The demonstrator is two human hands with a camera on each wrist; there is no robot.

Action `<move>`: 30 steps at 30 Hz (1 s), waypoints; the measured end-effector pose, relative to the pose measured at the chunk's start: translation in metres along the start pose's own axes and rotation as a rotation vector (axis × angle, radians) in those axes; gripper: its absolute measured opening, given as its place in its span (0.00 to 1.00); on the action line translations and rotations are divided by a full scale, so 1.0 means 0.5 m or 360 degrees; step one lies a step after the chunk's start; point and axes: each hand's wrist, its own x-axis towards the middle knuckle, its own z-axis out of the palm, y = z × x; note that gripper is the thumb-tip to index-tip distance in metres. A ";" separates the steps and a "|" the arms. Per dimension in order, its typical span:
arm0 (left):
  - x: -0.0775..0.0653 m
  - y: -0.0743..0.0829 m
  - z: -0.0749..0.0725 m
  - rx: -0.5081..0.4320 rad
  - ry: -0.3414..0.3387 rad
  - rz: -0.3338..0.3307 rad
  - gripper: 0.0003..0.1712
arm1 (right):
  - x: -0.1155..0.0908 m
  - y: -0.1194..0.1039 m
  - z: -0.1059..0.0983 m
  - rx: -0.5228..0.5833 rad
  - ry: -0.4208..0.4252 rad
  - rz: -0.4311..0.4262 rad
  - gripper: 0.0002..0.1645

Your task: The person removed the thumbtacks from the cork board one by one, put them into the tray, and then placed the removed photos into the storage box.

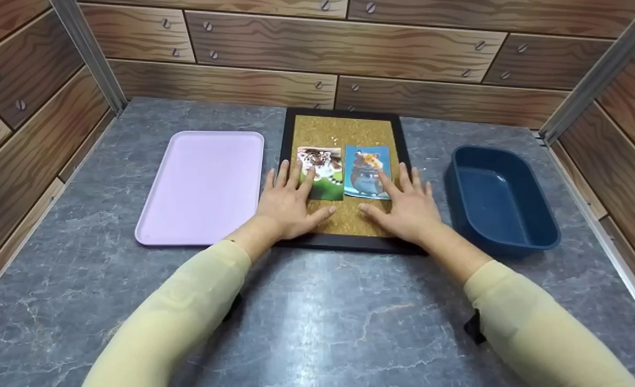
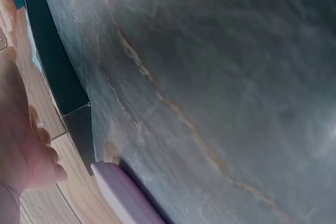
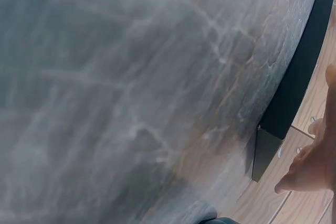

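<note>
A cork board with a black frame (image 1: 349, 243) lies flat on the table, two picture cards side by side on its cork. The tiger card (image 1: 325, 185) is on the left, the hamster card (image 1: 370, 180) on the right. My left hand (image 1: 290, 207) is spread palm down over the board's left side, fingertips overlapping the tiger card's edge. Mirroring it, my right hand (image 1: 408, 209) lies spread at the right side, its index fingertip at the hamster card's edge. Both thumbs point inward over the cork below the cards. In the left wrist view the frame's side (image 2: 58, 61) runs past the hand.
Left of the board sits a shallow lilac tray (image 1: 201, 185), close to the frame. A deep navy blue bin (image 1: 502, 204) stands to the right. Wood-patterned panels (image 1: 344, 45) wall in the back and sides of the grey marbled table (image 1: 317, 322).
</note>
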 end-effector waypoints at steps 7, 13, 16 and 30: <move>0.001 -0.001 0.004 0.0005 -0.0003 0.0013 0.60 | 0.000 0.001 -0.001 -0.0004 -0.0047 -0.0022 0.65; 0.000 -0.001 0.008 -0.0017 -0.0037 0.0019 0.60 | -0.004 0.003 0.003 0.0005 -0.0078 -0.0028 0.64; -0.002 -0.001 0.008 -0.0029 -0.0058 0.0012 0.60 | -0.006 0.005 0.005 0.0014 -0.0082 -0.0029 0.63; -0.005 -0.001 0.019 -0.0086 -0.0110 0.0020 0.60 | -0.012 0.010 0.014 0.0050 -0.0171 -0.0025 0.64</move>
